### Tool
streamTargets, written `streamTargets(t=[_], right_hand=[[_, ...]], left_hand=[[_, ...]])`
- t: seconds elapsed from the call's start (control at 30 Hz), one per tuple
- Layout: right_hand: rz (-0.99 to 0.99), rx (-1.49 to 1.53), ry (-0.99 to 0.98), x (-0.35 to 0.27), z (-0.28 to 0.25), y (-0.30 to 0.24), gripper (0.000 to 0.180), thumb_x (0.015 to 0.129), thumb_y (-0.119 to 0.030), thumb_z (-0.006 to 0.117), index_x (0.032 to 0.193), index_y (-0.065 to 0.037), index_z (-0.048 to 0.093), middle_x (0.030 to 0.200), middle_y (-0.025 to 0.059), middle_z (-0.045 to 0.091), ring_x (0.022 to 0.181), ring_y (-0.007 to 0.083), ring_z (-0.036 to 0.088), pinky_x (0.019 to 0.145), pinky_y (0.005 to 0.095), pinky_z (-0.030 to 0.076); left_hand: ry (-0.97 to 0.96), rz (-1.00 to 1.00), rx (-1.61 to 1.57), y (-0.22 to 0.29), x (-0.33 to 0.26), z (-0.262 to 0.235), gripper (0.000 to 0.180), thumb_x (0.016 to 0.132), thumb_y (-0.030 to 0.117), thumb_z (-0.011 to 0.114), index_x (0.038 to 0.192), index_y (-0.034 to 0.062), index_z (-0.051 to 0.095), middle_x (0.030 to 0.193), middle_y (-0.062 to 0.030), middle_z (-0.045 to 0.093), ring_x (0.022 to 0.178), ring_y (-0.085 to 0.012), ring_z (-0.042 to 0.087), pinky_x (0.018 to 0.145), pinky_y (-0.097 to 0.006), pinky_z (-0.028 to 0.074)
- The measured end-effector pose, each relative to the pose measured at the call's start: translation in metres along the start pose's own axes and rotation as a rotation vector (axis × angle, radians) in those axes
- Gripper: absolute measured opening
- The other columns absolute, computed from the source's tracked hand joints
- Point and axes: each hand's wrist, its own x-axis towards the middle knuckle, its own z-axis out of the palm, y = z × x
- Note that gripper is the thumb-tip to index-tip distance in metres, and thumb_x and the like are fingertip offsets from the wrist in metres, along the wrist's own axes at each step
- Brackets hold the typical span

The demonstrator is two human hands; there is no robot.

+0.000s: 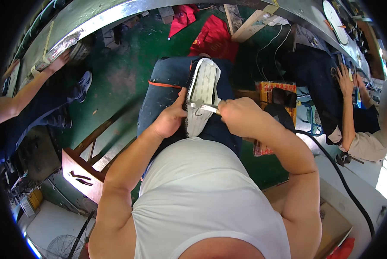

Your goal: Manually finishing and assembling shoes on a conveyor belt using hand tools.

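A shoe [203, 84] lies sole-up on my lap, its pale grey sole showing and a dark knit upper along its edges. My left hand [171, 118] grips the shoe's left side near the heel. My right hand [241, 114] is closed on a metal tool [203, 106] whose flat end lies across the sole. My legs in dark trousers [165, 86] are under the shoe.
A person's arm [27, 93] reaches to the curved metal workbench [94, 19] at left. Another person [353, 112] sits at right. A wooden stool [83, 172] stands at lower left, red cloth [213, 36] lies on the green floor, and a black cable [344, 181] runs at right.
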Motion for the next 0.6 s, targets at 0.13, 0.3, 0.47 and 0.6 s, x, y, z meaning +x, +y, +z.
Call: streamTargets(t=[0.13,0.3,0.47,0.6], right_hand=[[-0.004,0.251,-0.023,0.019,0.037,0.014,0.021,0.089,-0.02,0.063,0.096,0.0,0.062,0.081,0.0231,0.067,0.081,0.0431,0.065,0.074,0.0501,0.052],[0.146,0.68,0.333,0.027,0.092,-0.012,0.023,0.089,-0.023,0.063,0.095,-0.001,0.061,0.085,0.024,0.065,0.084,0.0435,0.063,0.074,0.0502,0.048],[0.1,0.653,0.083,0.017,0.049,0.019,0.024,0.088,-0.019,0.063,0.1,0.002,0.059,0.091,0.0239,0.064,0.09,0.044,0.062,0.08,0.048,0.049],[0.011,0.085,0.676,0.032,0.048,0.03,0.024,0.084,-0.007,0.061,0.102,0.008,0.056,0.099,0.0216,0.065,0.094,0.0438,0.063,0.082,0.0458,0.053]], left_hand=[[0.373,-0.011,-0.208,-0.01,0.018,0.015,0.068,0.105,0.044,0.031,0.157,0.0049,0.012,0.16,-0.0114,0.024,0.147,-0.0237,0.025,0.119,-0.037,0.021],[0.771,0.014,0.168,-0.022,0.056,0.004,0.058,0.106,0.046,0.03,0.141,0.0047,0.051,0.137,-0.0182,0.057,0.129,-0.0306,0.052,0.105,-0.038,0.039],[0.783,0.181,0.798,-0.028,0.054,-0.012,0.053,0.106,0.037,0.03,0.137,0.0009,0.053,0.124,-0.0265,0.062,0.119,-0.0397,0.058,0.101,-0.041,0.044],[0.718,0.365,0.974,-0.025,0.047,0.003,0.047,0.105,0.029,0.034,0.138,-0.0004,0.05,0.126,-0.029,0.06,0.118,-0.0426,0.058,0.103,-0.042,0.044]])
